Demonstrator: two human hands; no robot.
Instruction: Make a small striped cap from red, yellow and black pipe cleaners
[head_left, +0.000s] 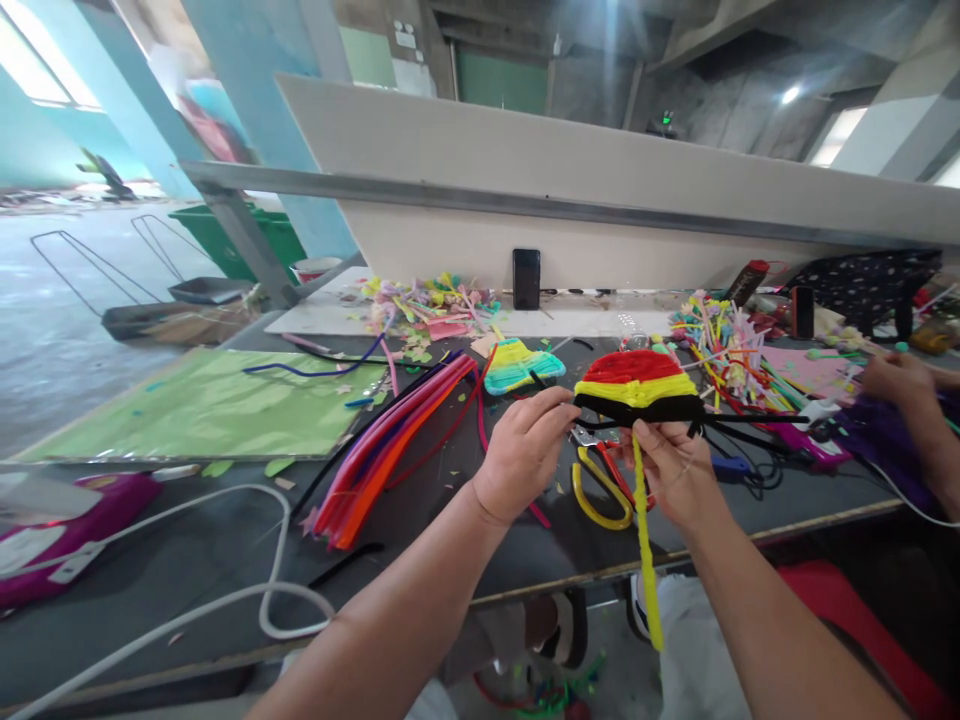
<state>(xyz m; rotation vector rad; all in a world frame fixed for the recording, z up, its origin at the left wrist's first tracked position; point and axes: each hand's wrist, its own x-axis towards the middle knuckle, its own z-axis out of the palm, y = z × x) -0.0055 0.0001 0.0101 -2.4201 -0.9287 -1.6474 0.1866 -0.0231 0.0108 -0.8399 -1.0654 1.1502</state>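
Observation:
Between my hands, above the table, is a dome-shaped pipe cleaner piece (636, 376) with red, yellow and black bands. My left hand (521, 450) pinches its black left end. My right hand (679, 470) grips its lower edge near the middle, where a yellow pipe cleaner (646, 550) hangs down past the table edge. Black pipe cleaner ends stick out to the right. Scissors with yellow handles (600, 500) lie on the table beneath, partly hidden by my right hand. A smaller yellow and turquoise pipe cleaner piece (521, 366) rests beyond my left hand.
A bundle of pink, purple and orange pipe cleaners (390, 450) lies left of my hands, near a green sheet (202, 405). A white cable (281, 540) loops at front left. A phone (526, 279) leans against the white board. Another person's hand (892, 385) is at far right.

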